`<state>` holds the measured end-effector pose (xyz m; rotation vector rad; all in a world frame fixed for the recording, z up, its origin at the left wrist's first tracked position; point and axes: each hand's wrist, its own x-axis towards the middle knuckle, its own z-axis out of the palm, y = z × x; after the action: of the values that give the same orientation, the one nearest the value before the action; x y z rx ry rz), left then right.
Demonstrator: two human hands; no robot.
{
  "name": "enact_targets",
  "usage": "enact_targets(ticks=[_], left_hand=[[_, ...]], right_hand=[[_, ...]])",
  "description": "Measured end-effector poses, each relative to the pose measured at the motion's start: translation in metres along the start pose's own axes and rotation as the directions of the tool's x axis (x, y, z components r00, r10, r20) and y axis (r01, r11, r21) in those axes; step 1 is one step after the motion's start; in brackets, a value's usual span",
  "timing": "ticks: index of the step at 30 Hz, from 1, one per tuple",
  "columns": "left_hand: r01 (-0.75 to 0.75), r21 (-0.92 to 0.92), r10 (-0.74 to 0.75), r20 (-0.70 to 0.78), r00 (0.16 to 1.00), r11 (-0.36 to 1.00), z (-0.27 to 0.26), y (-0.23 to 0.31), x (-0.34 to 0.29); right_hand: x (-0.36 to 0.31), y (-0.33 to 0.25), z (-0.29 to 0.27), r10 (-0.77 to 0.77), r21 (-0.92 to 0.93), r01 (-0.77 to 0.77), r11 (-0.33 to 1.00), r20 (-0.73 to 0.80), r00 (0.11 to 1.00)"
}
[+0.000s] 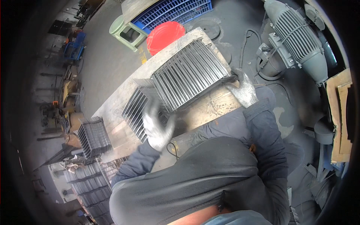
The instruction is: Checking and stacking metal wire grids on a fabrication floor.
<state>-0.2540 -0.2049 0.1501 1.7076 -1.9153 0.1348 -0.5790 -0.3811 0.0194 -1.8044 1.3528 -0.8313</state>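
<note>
Across a long wooden board (213, 108), which lies slantwise in the head view, three groups of metal slatted pieces are standing. The large stack (189, 75) is near the upper right end of the board, with its many thin grey bars side by side. Just beside it, toward the left, is the smaller pile (135, 112), of which one part is hidden by the hand. Well apart from these two, at the lower left end of the board, is the end pile (95, 137).

The left hand (158, 129), in a pale glove, is over the smaller pile. It is blurred, but its thumb stands away from the fingers and it looks quite open; I cannot see anything held in it, and whether it touches the bars I cannot tell. The right hand (243, 90), in a similar glove, is at the right corner of the large stack. Its thumb and fingers are spread around this corner, partly open; if they really grip, I cannot tell.

Beyond the board, a red round object (165, 37) is close to its far edge, and near it are a pale green stool (118, 26) and a blue crate (174, 15). At the upper right is a grey ribbed machine (298, 35).
</note>
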Motion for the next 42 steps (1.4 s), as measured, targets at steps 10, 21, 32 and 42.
enact_targets(ticks=[10,21,32,42], left_hand=[[-0.303,-0.282,0.385,0.310,0.869,0.910,-0.002,0.051,-0.024],[-0.684,0.100,0.422,0.720,0.551,0.723,0.021,0.076,-0.026],[-0.576,0.256,0.167,0.797,0.580,0.776,0.072,0.019,-0.070],[-0.667,0.365,0.310,0.674,0.671,0.650,0.045,-0.018,-0.095]], right_hand=[[-0.006,0.005,0.007,-0.076,-0.056,0.074,0.996,-0.037,0.996],[-0.011,0.017,0.008,-0.049,-0.040,0.046,0.998,-0.080,0.996],[-0.016,0.020,0.004,-0.133,-0.122,0.112,0.986,-0.176,0.975],[-0.020,0.012,0.000,-0.075,-0.082,0.064,0.995,-0.139,0.987]])
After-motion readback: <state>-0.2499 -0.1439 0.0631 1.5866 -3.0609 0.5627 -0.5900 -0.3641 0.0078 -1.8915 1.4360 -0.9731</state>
